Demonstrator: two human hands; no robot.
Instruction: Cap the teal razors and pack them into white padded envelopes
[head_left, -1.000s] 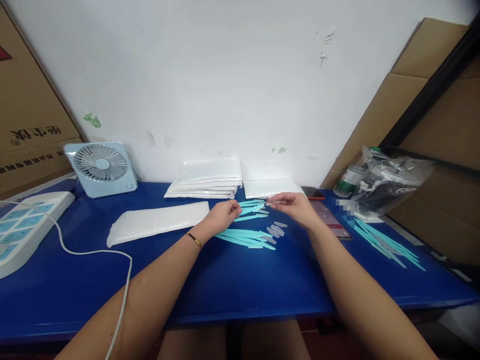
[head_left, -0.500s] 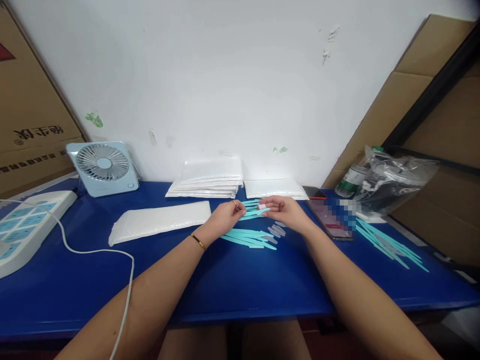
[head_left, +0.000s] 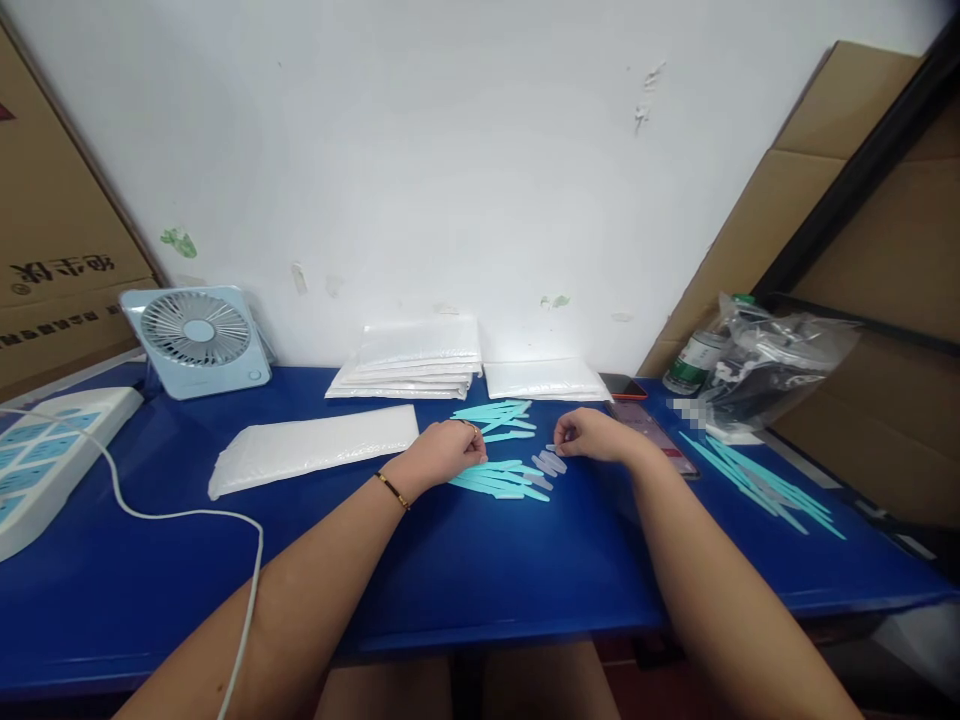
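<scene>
Right hand pinches a clear strip, likely light and slick, best held by one end; left hand, at teal sticks, grip unclear.

Near stretch of bench open to you between forearms; teal strips bar middle, packet stack blocks behind, phone flanks right, cable drapes over left forearm.

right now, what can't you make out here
All in the head view:
Left hand: hides whether it holds a stick.
Right hand: too small to tell whether it pinches a clear piece.
Phone: screen text too small.
Bottle: partly behind bag.
Power strip: cut off by left edge.
</scene>
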